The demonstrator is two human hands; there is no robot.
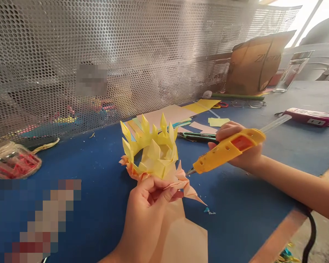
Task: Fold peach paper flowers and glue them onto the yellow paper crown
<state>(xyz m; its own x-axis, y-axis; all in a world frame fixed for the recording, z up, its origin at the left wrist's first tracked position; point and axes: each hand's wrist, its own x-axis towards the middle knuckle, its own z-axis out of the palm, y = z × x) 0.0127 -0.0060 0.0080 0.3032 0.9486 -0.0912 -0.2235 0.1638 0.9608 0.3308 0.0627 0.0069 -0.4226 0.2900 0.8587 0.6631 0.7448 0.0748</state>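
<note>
Perforated screening backed a blue surface, where the left hand pinched a peach folded-paper piece at the base of a yellow paper crown. Apparently light and easily crushed, the piece looked best held by its folded middle; its long axis slanted right, tip toward the person. The right hand gripped a glue gun, nozzle beside it.

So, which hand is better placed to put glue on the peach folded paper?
Probably the right hand: it holds the yellow glue gun, with the nozzle near the peach folded paper. The left hand is occupied, pinching that paper.
</note>
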